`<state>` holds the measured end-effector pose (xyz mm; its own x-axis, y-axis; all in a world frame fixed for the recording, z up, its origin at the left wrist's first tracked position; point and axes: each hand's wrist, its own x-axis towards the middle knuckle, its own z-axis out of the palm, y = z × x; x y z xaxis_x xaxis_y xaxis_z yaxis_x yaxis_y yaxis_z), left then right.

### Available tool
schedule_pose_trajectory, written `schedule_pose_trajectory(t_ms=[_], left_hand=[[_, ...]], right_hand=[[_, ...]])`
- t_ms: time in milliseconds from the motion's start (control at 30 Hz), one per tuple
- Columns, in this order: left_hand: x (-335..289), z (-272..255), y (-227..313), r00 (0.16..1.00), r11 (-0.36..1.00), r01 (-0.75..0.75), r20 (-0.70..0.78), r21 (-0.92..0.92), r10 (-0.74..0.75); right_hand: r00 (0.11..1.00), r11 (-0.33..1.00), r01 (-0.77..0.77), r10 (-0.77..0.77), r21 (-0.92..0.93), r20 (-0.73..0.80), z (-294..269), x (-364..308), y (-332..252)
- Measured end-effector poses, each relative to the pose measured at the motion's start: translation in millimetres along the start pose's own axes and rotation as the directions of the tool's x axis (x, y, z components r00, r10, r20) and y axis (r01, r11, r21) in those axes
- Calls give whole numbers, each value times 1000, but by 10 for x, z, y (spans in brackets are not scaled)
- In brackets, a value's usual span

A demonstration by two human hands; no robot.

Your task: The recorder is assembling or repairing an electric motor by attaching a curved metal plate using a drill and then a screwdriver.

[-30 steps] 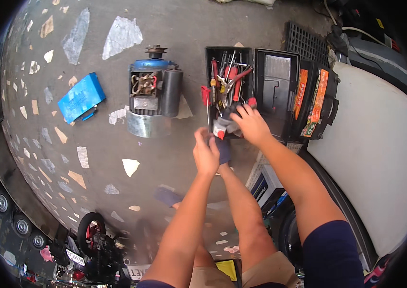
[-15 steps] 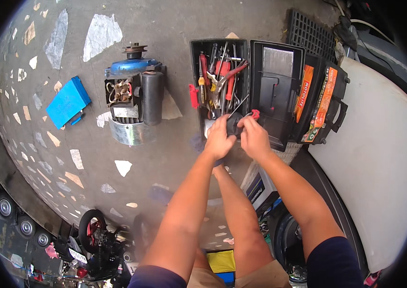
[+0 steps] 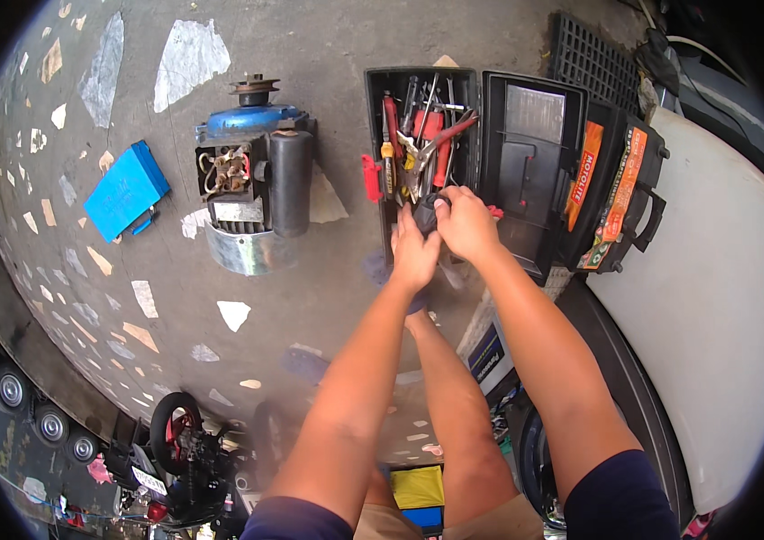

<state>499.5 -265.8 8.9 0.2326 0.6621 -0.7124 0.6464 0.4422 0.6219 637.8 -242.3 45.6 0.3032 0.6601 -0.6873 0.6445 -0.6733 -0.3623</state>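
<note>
An open black toolbox (image 3: 375, 117) stands in front of me, packed with tools, among them red-handled pliers (image 3: 447, 133) and a yellow-and-black screwdriver (image 3: 388, 171). Over its near end, my left hand (image 3: 415, 254) and my right hand (image 3: 470, 225) come together around a small dark object (image 3: 427, 214). Both have their fingers closed on it; its kind is hard to make out. A bit of red (image 3: 495, 211) shows just beyond my right hand, and I cannot tell whether that hand holds it. The toolbox lid (image 3: 530, 171) lies folded open to the right.
Left of the toolbox stands an electric motor (image 3: 251, 189) with a blue end cover, a pulley and a black cylinder. A blue case (image 3: 127, 191) lies farther left. At right are a black case with orange labels (image 3: 620, 193), a plastic grate (image 3: 593, 63) and a large white panel (image 3: 697, 297).
My right hand has moved up and left onto the dark object, its fingers now over it. The thin rod that stuck up by my hands no longer shows there. The view has shifted slightly.
</note>
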Motion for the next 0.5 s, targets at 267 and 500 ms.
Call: schedule_pose_trajectory(t_ms=[267,500], left_hand=[[-9,54,205,988,908,-18,-148,-419,-49],[-58,-24,384,934,990,-120,-348,-71,88]], right_hand=[[968,970,111,-57,217,-243,135,22,50],[910,785,-235,384,573,-153,264,420,-443]])
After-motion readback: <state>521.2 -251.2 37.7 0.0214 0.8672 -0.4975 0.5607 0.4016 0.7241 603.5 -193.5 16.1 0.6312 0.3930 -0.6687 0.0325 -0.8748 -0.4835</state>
